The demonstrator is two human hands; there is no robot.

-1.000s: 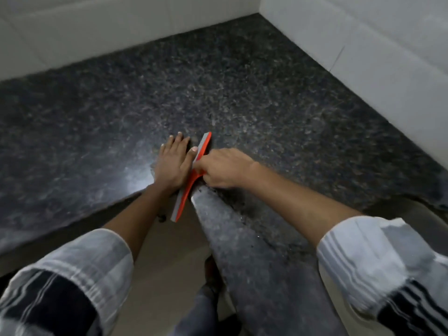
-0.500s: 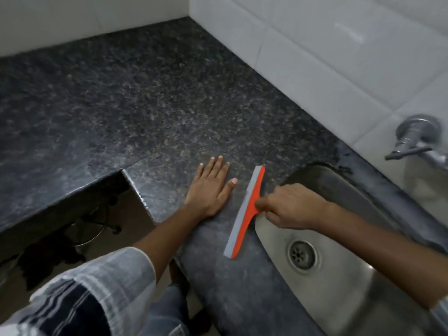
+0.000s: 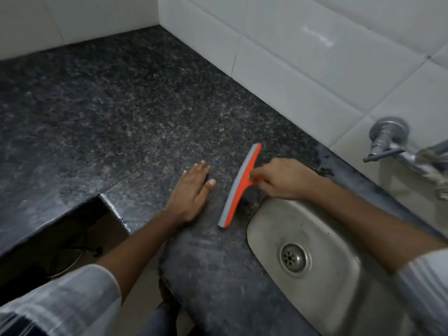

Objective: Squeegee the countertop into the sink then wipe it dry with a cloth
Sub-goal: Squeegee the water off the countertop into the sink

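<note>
An orange squeegee [image 3: 238,187] with a grey rubber blade stands on the dark speckled granite countertop [image 3: 121,112], just left of the steel sink [image 3: 322,275]. My right hand [image 3: 281,178] is shut on its orange handle, above the sink's far left corner. My left hand [image 3: 191,192] lies flat, palm down, fingers apart, on the counter a short way left of the blade. No cloth is in view.
White tiled walls [image 3: 303,57] close the counter at the back and right. A metal tap [image 3: 397,146] juts from the right wall over the sink. The drain [image 3: 294,258] sits mid-basin. The counter's front edge steps back at left, over a dark opening [image 3: 60,238].
The squeegee, in my right hand, has travelled right across the counter from the inner corner edge to the sink's rim. My left hand stayed flat and fell behind the blade.
</note>
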